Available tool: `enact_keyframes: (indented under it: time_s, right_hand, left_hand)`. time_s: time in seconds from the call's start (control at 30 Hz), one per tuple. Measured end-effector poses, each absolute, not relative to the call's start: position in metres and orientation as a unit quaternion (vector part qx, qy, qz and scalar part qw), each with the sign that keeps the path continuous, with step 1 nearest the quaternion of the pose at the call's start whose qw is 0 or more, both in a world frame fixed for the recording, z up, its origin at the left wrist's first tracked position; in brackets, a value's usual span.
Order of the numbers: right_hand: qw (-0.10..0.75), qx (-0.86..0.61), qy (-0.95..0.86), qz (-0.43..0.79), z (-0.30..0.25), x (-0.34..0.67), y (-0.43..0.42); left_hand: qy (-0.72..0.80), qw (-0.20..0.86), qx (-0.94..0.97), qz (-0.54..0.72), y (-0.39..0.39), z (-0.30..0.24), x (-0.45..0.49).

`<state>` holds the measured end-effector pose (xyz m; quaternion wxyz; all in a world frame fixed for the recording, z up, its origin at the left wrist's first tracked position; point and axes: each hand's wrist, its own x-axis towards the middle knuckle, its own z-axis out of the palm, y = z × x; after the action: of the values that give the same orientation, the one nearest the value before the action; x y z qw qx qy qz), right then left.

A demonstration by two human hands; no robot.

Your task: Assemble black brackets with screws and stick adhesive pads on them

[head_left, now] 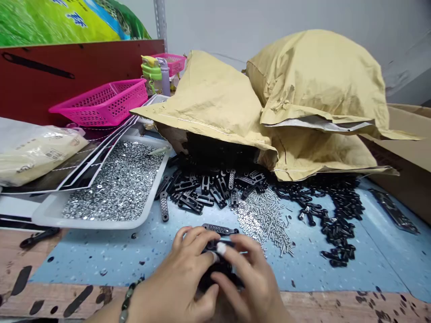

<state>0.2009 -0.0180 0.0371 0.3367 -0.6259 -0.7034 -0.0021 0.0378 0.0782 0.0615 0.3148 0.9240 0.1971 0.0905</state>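
My left hand (183,273) and my right hand (249,278) meet low in the middle of the view, both shut on a black plastic link assembly (215,269). Most of it is hidden by my fingers, though a slotted black link bar (218,229) sticks out beyond them. One finger carries a white wrap (221,248). Just past my hands lies a scatter of steel screws and washers (264,220). Beside it is a heap of loose black link bars (205,190), and a long pile of joined black links (333,215) runs to the right.
A white plastic tray of steel nuts (114,184) stands to the left on a blue speckled mat (111,264). Kraft paper bags (303,103) slump behind the parts. Pink baskets (101,103), a bottle, a cardboard box and a white bag surround them.
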Motion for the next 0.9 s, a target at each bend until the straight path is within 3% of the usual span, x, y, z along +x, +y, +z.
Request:
enact_keyframes:
  time_s: [0.13, 0.23, 0.37, 0.5, 0.9]
  right_hand:
    - [0.397, -0.530, -0.746, -0.073, 0.039, 0.185, -0.013]
    - [0.458, -0.564, -0.687, -0.026, 0.035, 0.189, -0.013]
    - [0.491, -0.713, -0.469, 0.174, 0.031, 0.212, -0.003]
    - [0.475, -0.721, -0.403, 0.304, 0.021, 0.226, 0.018]
    - [0.422, -0.739, -0.415, 0.322, 0.014, 0.225, 0.033]
  left_hand:
    - [0.193, 0.435, 0.876, 0.074, 0.081, 0.067, 0.039]
    - [0.218, 0.487, 0.838, 0.116, 0.086, 0.054, 0.030]
    - [0.294, 0.346, 0.877, 0.158, 0.092, 0.029, 0.022]
    - [0.227, 0.205, 0.945, 0.118, 0.089, 0.017, 0.023]
    - [0.195, 0.133, 0.965, 0.113, 0.090, 0.013, 0.021]
